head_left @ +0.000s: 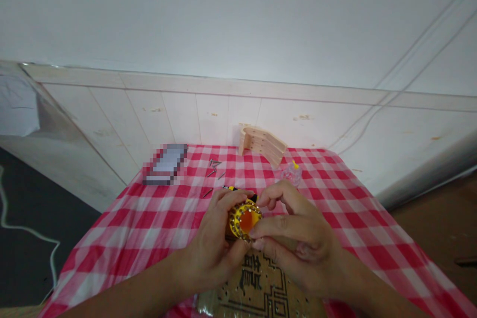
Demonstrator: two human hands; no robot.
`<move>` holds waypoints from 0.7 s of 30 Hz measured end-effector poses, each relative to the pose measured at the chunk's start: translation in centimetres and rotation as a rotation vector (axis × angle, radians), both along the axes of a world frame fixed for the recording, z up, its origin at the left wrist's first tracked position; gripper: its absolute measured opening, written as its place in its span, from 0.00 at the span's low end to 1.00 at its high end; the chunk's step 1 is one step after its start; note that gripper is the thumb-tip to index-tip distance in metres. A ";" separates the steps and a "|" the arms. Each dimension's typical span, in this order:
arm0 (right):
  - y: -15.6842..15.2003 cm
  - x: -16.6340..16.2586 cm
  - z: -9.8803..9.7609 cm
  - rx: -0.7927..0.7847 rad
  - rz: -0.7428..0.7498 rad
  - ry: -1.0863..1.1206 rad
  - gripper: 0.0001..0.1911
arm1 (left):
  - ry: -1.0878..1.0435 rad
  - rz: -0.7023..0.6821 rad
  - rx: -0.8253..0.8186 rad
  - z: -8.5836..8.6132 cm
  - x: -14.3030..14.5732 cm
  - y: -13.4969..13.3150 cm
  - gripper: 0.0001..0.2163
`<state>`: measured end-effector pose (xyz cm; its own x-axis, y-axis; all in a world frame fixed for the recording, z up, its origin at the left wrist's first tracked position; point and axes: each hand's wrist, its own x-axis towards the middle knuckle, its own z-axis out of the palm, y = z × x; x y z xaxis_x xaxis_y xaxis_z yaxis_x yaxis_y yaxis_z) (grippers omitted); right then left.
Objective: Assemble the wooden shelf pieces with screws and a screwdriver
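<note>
Hands meet low over a checked cloth (149, 218). The left hand (214, 248) curls its fingers round the rim of a yellow disc (244, 218), and the right hand (294, 238) pinches the disc's near edge between thumb and forefinger. The disc sits just above a patterned wooden board (261, 293), with nails (214, 169) scattered farther back.

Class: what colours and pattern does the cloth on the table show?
Red and white checks; the cloth shows clearly in the head view.
</note>
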<state>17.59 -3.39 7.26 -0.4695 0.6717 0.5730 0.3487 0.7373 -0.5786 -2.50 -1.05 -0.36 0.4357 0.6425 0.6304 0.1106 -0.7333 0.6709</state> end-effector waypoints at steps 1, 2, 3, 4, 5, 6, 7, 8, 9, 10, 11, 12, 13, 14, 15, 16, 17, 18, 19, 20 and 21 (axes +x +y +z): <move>0.0 0.0 0.0 0.009 0.002 -0.003 0.10 | -0.002 0.000 0.010 0.0 0.0 0.0 0.33; -0.1 0.0 -0.1 0.015 0.002 -0.008 0.10 | -0.006 0.000 0.016 0.0 0.0 0.0 0.33; -0.1 0.0 -0.1 0.023 0.003 -0.010 0.10 | -0.009 -0.002 0.019 0.0 0.0 0.0 0.33; -0.1 0.0 -0.1 0.030 0.003 -0.010 0.10 | -0.011 -0.003 0.018 0.0 0.0 0.0 0.33; -0.1 0.0 -0.1 0.033 0.004 -0.010 0.10 | -0.013 -0.001 0.016 0.0 0.0 0.0 0.33; -0.1 0.0 -0.1 0.033 0.006 -0.009 0.10 | -0.015 0.000 0.015 -0.1 0.0 0.1 0.33; -0.1 -0.1 -0.1 0.036 0.010 -0.003 0.10 | -0.020 -0.001 0.017 -0.1 0.0 0.1 0.33; -0.1 -0.1 -0.1 0.037 0.015 0.007 0.10 | -0.029 0.000 0.022 -0.2 0.1 0.2 0.33; -0.1 -0.1 -0.1 0.036 0.019 0.017 0.10 | -0.036 0.000 0.027 -0.3 0.1 0.2 0.33; -0.1 -0.1 -0.1 0.034 0.025 0.027 0.10 | -0.043 0.001 0.034 -0.3 0.1 0.3 0.33; -0.1 -0.2 -0.2 0.036 0.031 0.036 0.11 | -0.048 0.003 0.039 -0.3 0.1 0.3 0.33; -0.1 -0.2 -0.3 0.040 0.033 0.041 0.11 | -0.052 0.003 0.041 -0.4 0.1 0.3 0.32; -0.1 -0.2 -0.4 0.044 0.032 0.040 0.12 | -0.056 0.001 0.033 -0.4 0.1 0.2 0.32; 0.0 -0.2 -0.4 0.051 0.029 0.042 0.12 | -0.060 -0.007 0.016 -0.3 0.1 0.2 0.31; 0.0 -0.2 -0.5 0.061 0.023 0.049 0.12 | -0.065 -0.024 -0.015 -0.3 0.1 0.1 0.31; 0.0 -0.2 -0.5 0.068 0.014 0.058 0.13 | -0.074 -0.048 -0.057 -0.2 0.0 0.0 0.30; 0.1 -0.2 -0.5 0.072 0.004 0.069 0.14 | -0.083 -0.081 -0.108 -0.2 0.0 -0.2 0.29; 0.1 -0.2 -0.5 0.075 -0.006 0.083 0.15 | -0.093 -0.120 -0.153 -0.1 0.0 -0.3 0.28; 0.1 -0.2 -0.4 0.071 -0.015 0.097 0.16 | -0.101 -0.159 -0.193 -0.1 0.0 -0.4 0.28; 0.2 -0.2 -0.3 0.056 -0.022 0.110 0.16 | -0.111 -0.193 -0.223 0.0 0.0 -0.4 0.28; 0.2 -0.1 -0.2 0.036 -0.021 0.121 0.16 | -0.119 -0.220 -0.247 0.1 0.1 -0.5 0.28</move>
<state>17.45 -3.19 7.08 -0.3817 0.6585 0.6486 0.2936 0.7518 -0.5905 -2.45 -1.54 -0.30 0.5136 0.6806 0.5224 -0.1218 -0.5449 0.8296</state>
